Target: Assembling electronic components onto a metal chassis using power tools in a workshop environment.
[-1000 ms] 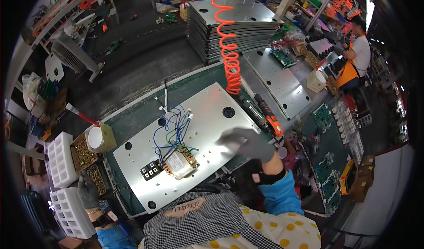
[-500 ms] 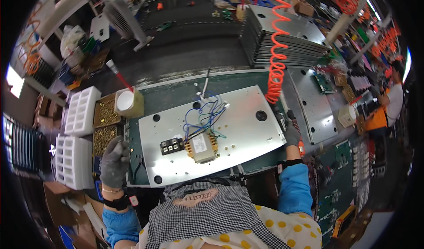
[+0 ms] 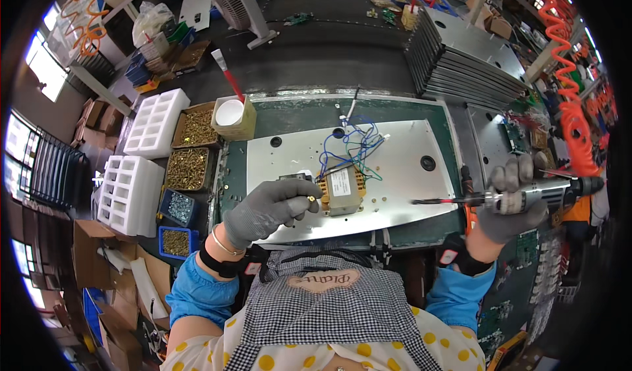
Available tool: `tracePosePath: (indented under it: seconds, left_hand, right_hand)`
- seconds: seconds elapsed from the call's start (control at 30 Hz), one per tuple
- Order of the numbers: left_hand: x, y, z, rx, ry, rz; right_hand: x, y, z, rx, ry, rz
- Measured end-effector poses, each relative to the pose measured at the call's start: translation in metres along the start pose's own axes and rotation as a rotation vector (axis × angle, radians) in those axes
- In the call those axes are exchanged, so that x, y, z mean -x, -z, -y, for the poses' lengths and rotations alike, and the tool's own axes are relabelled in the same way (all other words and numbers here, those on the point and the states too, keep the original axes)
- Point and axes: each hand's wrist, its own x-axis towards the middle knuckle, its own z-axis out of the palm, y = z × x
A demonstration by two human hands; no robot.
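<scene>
My left hand (image 3: 266,212), in a grey glove, pinches a small brass-coloured screw (image 3: 311,200) between thumb and forefinger. It hovers over the left part of a silver metal plate (image 3: 401,167). Just right of its fingertips sits a transformer (image 3: 343,190) with a pale label, blue and green wires (image 3: 349,148) looping behind it. A black terminal block (image 3: 295,176) is partly hidden behind the hand. My gloved right hand (image 3: 510,203) is wrapped round a power screwdriver (image 3: 550,193), held level, its long bit (image 3: 434,202) pointing left above the plate's right end.
Bins of brass screws (image 3: 187,169) stand left of the plate, near a cup-topped container (image 3: 230,114) and white foam trays (image 3: 128,193). Smaller blue bins (image 3: 176,241) sit nearer. An orange coiled hose (image 3: 571,101) hangs at right. Stacked metal panels (image 3: 454,61) stand behind.
My right hand has lifted the screwdriver from beside the plate and turned its bit leftward. My left hand has come from the bins' side to over the plate, now with a screw. The view has shifted.
</scene>
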Motion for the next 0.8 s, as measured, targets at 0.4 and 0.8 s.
tracePosePath:
  seconds: [0.4, 0.8]
  left_hand:
    - [0.002, -0.013, 0.018, -0.021, -0.075, 0.135]
    - [-0.004, -0.027, 0.016, 0.027, -0.014, 0.054]
  right_hand:
    - [0.026, -0.104, -0.065, -0.219, -0.147, 0.196]
    - [0.036, -0.108, -0.061, -0.117, -0.179, -0.067]
